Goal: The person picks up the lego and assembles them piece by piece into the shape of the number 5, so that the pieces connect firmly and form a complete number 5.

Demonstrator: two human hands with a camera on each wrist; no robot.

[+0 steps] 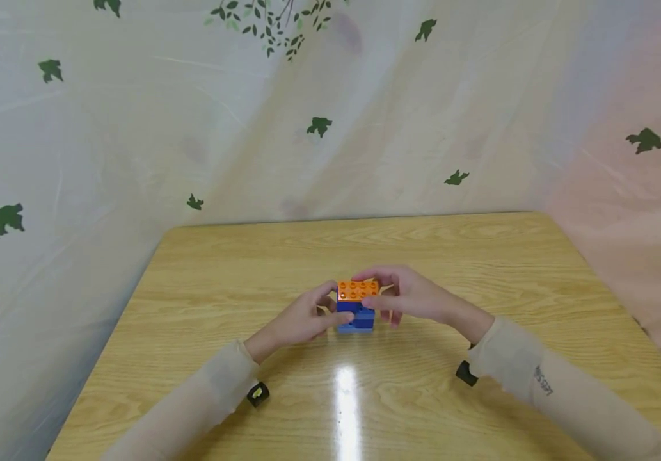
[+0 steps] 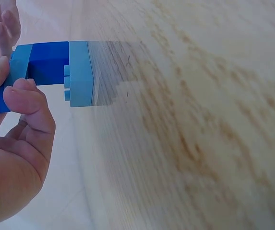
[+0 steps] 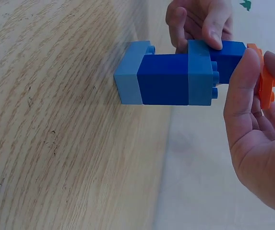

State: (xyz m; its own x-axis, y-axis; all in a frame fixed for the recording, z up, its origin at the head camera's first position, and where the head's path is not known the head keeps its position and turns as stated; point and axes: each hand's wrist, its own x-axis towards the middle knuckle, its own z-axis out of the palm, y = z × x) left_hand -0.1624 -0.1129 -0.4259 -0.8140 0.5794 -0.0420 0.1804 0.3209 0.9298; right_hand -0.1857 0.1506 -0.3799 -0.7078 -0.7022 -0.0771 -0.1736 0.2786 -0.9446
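A stack of blue bricks (image 1: 358, 318) stands on the wooden table (image 1: 203, 288), its light blue base (image 3: 127, 79) flat on the wood. An orange brick (image 1: 356, 290) sits on top of the stack. My left hand (image 1: 338, 302) pinches the upper blue bricks (image 2: 48, 64) from the left, thumb and fingers curled round them. My right hand (image 1: 365, 289) holds the orange brick (image 3: 267, 88) from the right, thumb in front and fingers behind. In the right wrist view the left hand's fingers (image 3: 214, 28) press on the far side of the stack.
A pale curtain with green leaf prints (image 1: 318, 125) hangs close behind and around the table. The table's far edge (image 1: 353, 219) lies behind the bricks. Small black wrist cameras (image 1: 258, 393) sit under both sleeves. A light glare (image 1: 346, 397) shows on the wood.
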